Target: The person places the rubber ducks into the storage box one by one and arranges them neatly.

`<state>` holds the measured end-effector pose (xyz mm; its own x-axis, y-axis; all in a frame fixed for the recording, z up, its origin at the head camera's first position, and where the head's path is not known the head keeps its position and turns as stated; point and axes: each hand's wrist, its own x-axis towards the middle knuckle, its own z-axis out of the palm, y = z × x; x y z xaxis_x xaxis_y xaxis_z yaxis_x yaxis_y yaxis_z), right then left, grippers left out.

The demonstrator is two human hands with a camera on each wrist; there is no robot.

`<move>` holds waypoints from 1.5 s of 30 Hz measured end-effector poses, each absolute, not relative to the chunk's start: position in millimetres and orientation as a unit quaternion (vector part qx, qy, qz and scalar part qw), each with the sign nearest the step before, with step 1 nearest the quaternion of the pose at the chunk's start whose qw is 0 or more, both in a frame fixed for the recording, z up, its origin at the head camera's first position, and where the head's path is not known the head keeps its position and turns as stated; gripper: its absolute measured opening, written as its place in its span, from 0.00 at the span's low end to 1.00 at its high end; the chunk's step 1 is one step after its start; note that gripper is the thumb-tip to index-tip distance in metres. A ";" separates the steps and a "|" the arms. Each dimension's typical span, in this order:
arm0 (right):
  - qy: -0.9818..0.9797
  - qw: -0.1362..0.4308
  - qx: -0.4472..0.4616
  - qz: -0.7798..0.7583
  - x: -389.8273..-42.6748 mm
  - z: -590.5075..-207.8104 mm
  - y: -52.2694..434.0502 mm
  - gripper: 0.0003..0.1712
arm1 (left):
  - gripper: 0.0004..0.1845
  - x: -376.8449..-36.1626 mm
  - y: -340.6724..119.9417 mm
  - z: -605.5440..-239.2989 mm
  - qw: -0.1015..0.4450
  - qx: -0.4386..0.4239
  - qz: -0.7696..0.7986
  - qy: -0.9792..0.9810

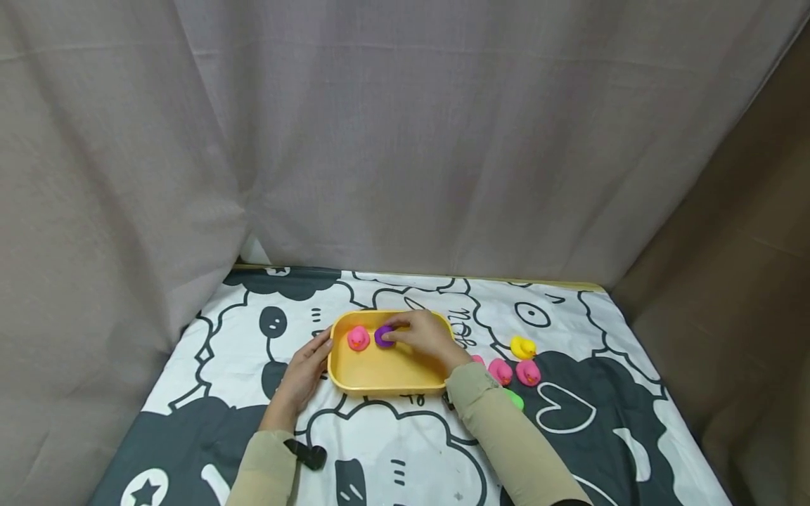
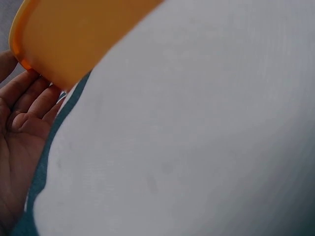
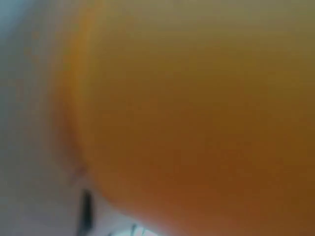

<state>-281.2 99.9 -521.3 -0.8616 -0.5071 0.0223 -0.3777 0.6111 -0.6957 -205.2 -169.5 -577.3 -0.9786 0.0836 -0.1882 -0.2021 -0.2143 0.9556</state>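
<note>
The purple toy duck (image 1: 382,336) sits inside the yellow tray (image 1: 380,379), just beside a pink duck (image 1: 358,339). The right hand (image 1: 425,336) pinches it at its right side with curled fingers. It is probably light, soft rubber (squeezable); grip the body. Its heading and long axis cannot be told. The left hand (image 1: 302,374) rests straight fingers against the tray's left rim.

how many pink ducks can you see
3, perhaps 4: one pink duck in the yellow tray, two on the cloth right of it; a pink bit shows behind the right sleeve.
</note>
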 end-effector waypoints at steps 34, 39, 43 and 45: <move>0.899 0.062 -0.226 -0.370 -275.7 -536.6 99.5 0.16 | 0.26 -203.1 -168.5 -577.5 0.090 -0.042 0.782 0.615; 0.900 0.064 -0.229 -0.366 -275.2 -535.7 98.6 0.18 | 0.25 -203.0 -168.9 -577.8 0.088 -0.043 0.782 0.615; 0.904 0.061 -0.239 -0.350 -275.2 -535.5 97.8 0.17 | 0.25 -203.1 -169.2 -577.7 0.087 -0.043 0.780 0.618; 0.905 0.057 -0.243 -0.345 -275.0 -535.4 97.6 0.17 | 0.25 -203.3 -169.4 -577.7 0.088 -0.044 0.780 0.618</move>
<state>-275.0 97.6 -535.4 -0.8754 -0.4791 0.0639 -0.4002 0.6444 -0.6517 -203.3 -169.4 -577.7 -0.9807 0.0832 -0.1771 -0.1915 -0.2200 0.9565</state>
